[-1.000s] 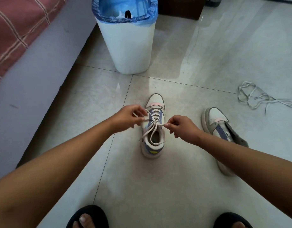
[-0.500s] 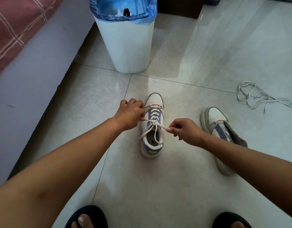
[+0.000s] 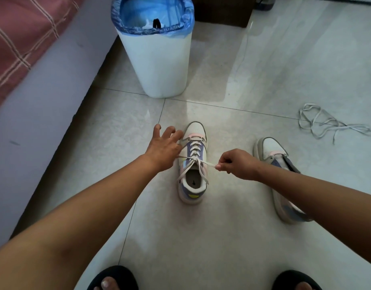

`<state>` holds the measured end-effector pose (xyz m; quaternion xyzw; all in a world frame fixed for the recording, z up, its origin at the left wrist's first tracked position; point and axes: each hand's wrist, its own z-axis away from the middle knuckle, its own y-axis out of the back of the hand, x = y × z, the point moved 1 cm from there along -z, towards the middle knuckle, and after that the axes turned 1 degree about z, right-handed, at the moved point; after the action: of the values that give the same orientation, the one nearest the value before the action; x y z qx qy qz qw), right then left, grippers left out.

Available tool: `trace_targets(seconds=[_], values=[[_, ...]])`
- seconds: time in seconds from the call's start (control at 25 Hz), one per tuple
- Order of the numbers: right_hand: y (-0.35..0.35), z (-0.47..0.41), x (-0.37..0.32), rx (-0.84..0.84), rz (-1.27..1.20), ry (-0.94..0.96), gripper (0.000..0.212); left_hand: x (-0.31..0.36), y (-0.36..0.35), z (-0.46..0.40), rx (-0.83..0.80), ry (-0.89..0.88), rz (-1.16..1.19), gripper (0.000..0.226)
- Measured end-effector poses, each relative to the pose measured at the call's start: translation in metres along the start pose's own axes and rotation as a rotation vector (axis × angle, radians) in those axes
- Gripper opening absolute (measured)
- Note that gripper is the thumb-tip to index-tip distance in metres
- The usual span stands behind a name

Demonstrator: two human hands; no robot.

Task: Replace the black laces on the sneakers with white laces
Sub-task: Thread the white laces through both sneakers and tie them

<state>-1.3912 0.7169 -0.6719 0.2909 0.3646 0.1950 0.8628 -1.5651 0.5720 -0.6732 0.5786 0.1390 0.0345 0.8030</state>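
Note:
A white, purple and pink sneaker (image 3: 196, 129) stands on the floor tiles, toe pointing away from me, threaded with a white lace (image 3: 194, 147). The lace crosses near the shoe's opening, and both strands run out sideways. My left hand (image 3: 162, 148) is at the shoe's left side with its outer fingers spread. One taut strand runs in under its thumb side. My right hand (image 3: 236, 164) pinches the other strand's end to the right of the shoe. A second sneaker (image 3: 271, 147) lies further right, partly behind my right forearm, with no lace that I can see.
A loose white lace (image 3: 326, 124) lies tangled on the tiles at far right. A white bin (image 3: 157, 65) with a blue liner stands just beyond the shoe, something black inside it. A grey bed edge (image 3: 44, 97) runs along the left. My slippered feet (image 3: 113, 279) are at the bottom.
My left hand's outer fingers went from curled to spread at the shoe's left side. My right hand drew its strand slightly to the right, pulling the crossing flatter.

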Motion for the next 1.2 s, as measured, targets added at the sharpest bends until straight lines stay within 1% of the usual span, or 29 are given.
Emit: trace_targets(seconds=[0.16, 0.2, 0.24, 0.28, 0.32, 0.36, 0.4, 0.44, 0.48, 0.52, 0.56, 0.6, 0.64, 0.68, 0.76, 0.8, 0.88, 0.92, 0.96, 1.0, 1.04, 1.08, 1.12, 1.16, 1.2], values=[[0.002, -0.003, -0.001, -0.057, 0.067, 0.005, 0.016, 0.004, 0.002, 0.001, -0.031, 0.003, -0.001, 0.032], [0.003, -0.003, -0.001, -0.05, 0.071, 0.022, 0.018, 0.005, 0.003, 0.003, -0.029, 0.027, 0.027, 0.035], [0.005, -0.001, 0.0, -0.039, 0.076, 0.038, 0.032, 0.004, 0.004, 0.006, -0.029, 0.081, 0.089, 0.041], [0.009, 0.004, 0.002, -0.026, 0.066, 0.039, 0.053, 0.0, 0.004, 0.01, -0.023, 0.151, 0.194, 0.051], [0.012, 0.011, 0.006, -0.006, 0.028, 0.039, 0.066, -0.004, 0.003, 0.016, 0.013, 0.2, 0.297, 0.059], [0.012, 0.019, 0.01, 0.03, -0.02, 0.047, 0.066, -0.005, 0.003, 0.023, 0.117, 0.199, 0.356, 0.061], [0.009, 0.028, 0.01, 0.063, -0.079, 0.054, 0.057, -0.002, -0.001, 0.03, 0.294, 0.14, 0.364, 0.059], [0.0, 0.034, 0.007, 0.073, -0.136, 0.057, 0.044, 0.006, -0.003, 0.036, 0.437, 0.058, 0.356, 0.055], [-0.012, 0.036, 0.001, 0.056, -0.188, 0.064, 0.036, 0.019, -0.004, 0.042, 0.476, -0.026, 0.361, 0.054], [-0.024, 0.035, -0.007, 0.027, -0.219, 0.089, 0.033, 0.035, -0.009, 0.043, 0.408, -0.12, 0.362, 0.058], [-0.037, 0.031, -0.015, -0.01, -0.228, 0.116, 0.034, 0.052, -0.014, 0.044, 0.28, -0.165, 0.348, 0.065], [-0.047, 0.025, -0.021, -0.049, -0.225, 0.134, 0.037, 0.067, -0.02, 0.044, 0.167, -0.157, 0.316, 0.072], [-0.054, 0.021, -0.027, -0.086, -0.217, 0.133, 0.042, 0.073, -0.025, 0.043, 0.116, -0.128, 0.277, 0.075], [-0.057, 0.016, -0.03, -0.105, -0.186, 0.121, 0.045, 0.074, -0.034, 0.041, 0.123, -0.12, 0.236, 0.072], [-0.048, 0.014, -0.024, -0.09, -0.064, 0.1, 0.047, 0.067, -0.037, 0.033, 0.114, -0.138, 0.159, 0.062], [-0.037, 0.019, -0.015, -0.055, 0.011, 0.09, 0.047, 0.064, -0.034, 0.026, 0.13, -0.163, 0.149, 0.06], [-0.011, 0.038, 0.011, 0.048, 0.195, 0.082, 0.045, 0.069, -0.022, 0.02, 0.213, -0.177, 0.185, 0.067], [0.005, 0.051, 0.035, 0.123, 0.28, 0.035, 0.043, 0.081, -0.015, 0.018, 0.275, -0.19, 0.243, 0.066], [0.021, 0.066, 0.065, 0.2, 0.327, -0.052, 0.042, 0.097, -0.008, 0.017, 0.328, -0.216, 0.326, 0.063], [0.034, 0.082, 0.099, 0.248, 0.326, -0.184, 0.043, 0.117, -0.005, 0.017, 0.37, -0.266, 0.392, 0.058], [0.046, 0.098, 0.132, 0.28, 0.231, -0.331, 0.045, 0.138, 0.001, 0.015, 0.399, -0.294, 0.441, 0.059], [0.057, 0.112, 0.164, 0.302, 0.065, -0.447, 0.046, 0.159, 0.009, 0.006, 0.4, -0.298, 0.474, 0.063], [0.066, 0.124, 0.19, 0.335, -0.137, -0.509, 0.041, 0.182, 0.018, -0.007, 0.396, -0.287, 0.504, 0.064], [0.071, 0.132, 0.209, 0.379, -0.308, -0.517, 0.032, 0.206, 0.026, -0.021, 0.396, -0.281, 0.506, 0.063], [0.076, 0.132, 0.222, 0.426, -0.391, -0.51, 0.025, 0.227, 0.035, -0.031, 0.371, -0.272, 0.52, 0.061]])
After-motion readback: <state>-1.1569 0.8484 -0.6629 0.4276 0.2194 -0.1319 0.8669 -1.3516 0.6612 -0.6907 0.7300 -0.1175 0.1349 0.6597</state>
